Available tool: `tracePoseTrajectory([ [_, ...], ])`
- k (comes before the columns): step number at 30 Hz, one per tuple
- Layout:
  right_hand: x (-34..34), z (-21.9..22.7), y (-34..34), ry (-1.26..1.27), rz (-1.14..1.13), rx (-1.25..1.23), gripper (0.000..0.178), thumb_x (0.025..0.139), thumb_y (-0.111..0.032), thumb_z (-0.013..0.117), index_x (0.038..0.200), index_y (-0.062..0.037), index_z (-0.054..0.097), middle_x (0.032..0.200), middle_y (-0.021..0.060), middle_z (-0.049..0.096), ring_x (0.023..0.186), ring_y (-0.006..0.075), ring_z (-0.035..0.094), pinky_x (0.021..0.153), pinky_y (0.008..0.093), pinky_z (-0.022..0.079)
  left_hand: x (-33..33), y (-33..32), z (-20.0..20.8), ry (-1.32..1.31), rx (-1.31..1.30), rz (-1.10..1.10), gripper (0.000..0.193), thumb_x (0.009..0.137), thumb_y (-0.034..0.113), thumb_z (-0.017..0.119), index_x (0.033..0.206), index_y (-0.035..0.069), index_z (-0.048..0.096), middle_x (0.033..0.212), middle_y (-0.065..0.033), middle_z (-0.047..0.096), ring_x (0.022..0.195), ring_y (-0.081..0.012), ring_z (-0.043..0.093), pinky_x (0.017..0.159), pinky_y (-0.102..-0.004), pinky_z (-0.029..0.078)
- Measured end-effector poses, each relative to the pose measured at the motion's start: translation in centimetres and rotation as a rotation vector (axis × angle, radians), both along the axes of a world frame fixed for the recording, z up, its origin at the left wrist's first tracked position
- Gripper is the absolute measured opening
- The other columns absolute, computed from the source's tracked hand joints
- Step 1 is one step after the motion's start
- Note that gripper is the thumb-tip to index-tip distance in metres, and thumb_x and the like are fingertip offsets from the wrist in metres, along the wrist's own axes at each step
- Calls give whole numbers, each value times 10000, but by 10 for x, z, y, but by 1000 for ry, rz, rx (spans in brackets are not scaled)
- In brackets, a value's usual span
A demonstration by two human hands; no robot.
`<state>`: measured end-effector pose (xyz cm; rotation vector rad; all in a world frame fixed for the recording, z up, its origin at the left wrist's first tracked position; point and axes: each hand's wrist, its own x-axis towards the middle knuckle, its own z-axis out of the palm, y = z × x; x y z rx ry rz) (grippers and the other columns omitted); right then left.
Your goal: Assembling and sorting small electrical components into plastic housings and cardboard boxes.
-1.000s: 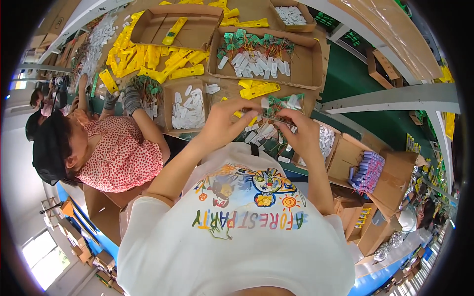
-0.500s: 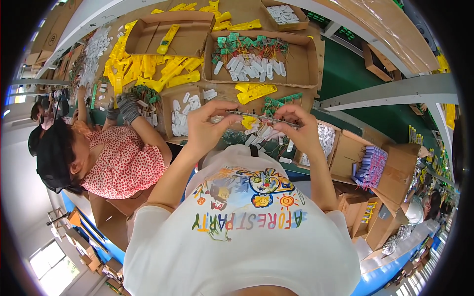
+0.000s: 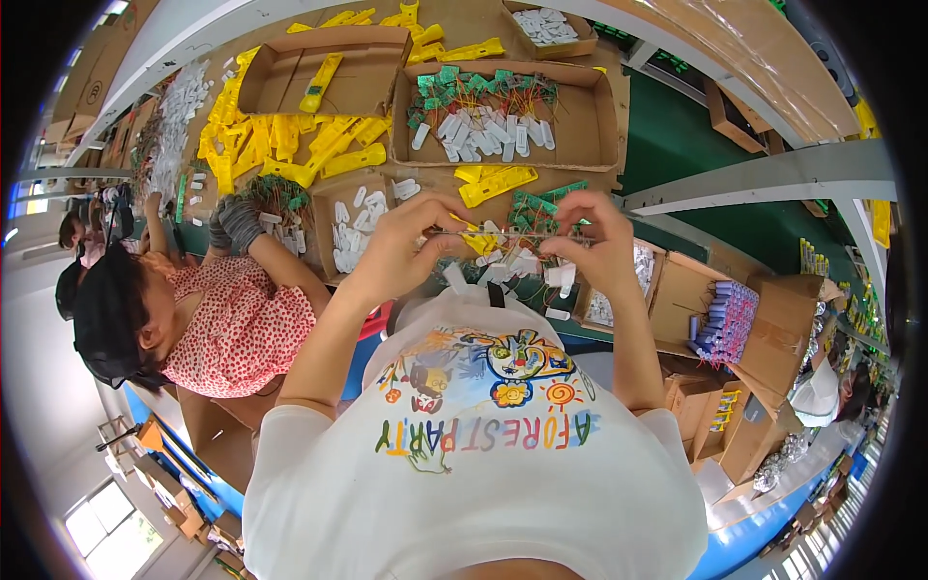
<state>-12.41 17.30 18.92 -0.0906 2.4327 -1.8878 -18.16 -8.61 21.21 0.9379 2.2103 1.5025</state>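
Thin strip (image 3: 503,233) held crosswise, its long axis running from my left hand (image 3: 398,246) to my right hand (image 3: 601,242)

A broad brown workbench (image 3: 430,176), matte as cardboard, spread out in front of me. On my left sat a co-worker in a spotted blouse (image 3: 242,324), with ribbed grey knit gloves (image 3: 239,222). Beyond my hands stood a shallow corrugated carton (image 3: 585,126), oblong and low-walled; to its left was a second carton (image 3: 372,77) with one yellow piece lying in it. At my right, an open box held a stack of smooth purple cylinders (image 3: 725,324).

Both my hands were in the air over the near side of the bench, thumbs and fingers drawn close in a pinch. Each had an end of the strip, so neither was nearer to it; the strip lay straight between them, almost level and edge-on to me. I could not tell what its faces carried.

Glossy yellow plastic shells (image 3: 285,140), long and hollow, were heaped to the left of the cartons. Flat green boards (image 3: 532,208) lay just beyond the strip, towards my right hand. Smaller were the white, round-ended plastic pieces (image 3: 498,130) in the larger carton, and finest of all the thin red and yellow wires (image 3: 527,94) tangled above them.
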Motion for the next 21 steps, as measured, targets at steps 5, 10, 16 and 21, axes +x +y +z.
tracePoseTrajectory([
  [5,6,-13,3,55,-66,-229,400,626,62,757,944,-31,533,902,44,554,848,125,545,769,266,465,7,6,5,139,12,69,302,749,-41,604,1027,41,521,1045,-138,566,891,-241,596,654,-286,499],
  [10,13,-8,5,101,-72,-192,410,615,96,752,932,-23,520,895,52,553,861,131,545,796,278,460,14,21,1,79,-36,-79,304,778,66,654,1072,56,579,1009,-90,586,857,-220,587,685,-292,473],
  [16,11,-9,6,133,-61,-309,363,605,111,746,880,-17,546,889,61,569,856,147,558,798,282,462,13,21,-1,281,-17,-47,227,774,15,646,994,41,596,953,-106,600,835,-243,605,681,-301,490],
  [21,9,-12,6,366,29,18,267,612,72,740,829,-10,609,937,90,595,860,179,575,782,289,466,14,17,-11,264,44,-49,158,773,-8,641,916,20,578,933,-114,603,800,-235,610,655,-286,495],
])
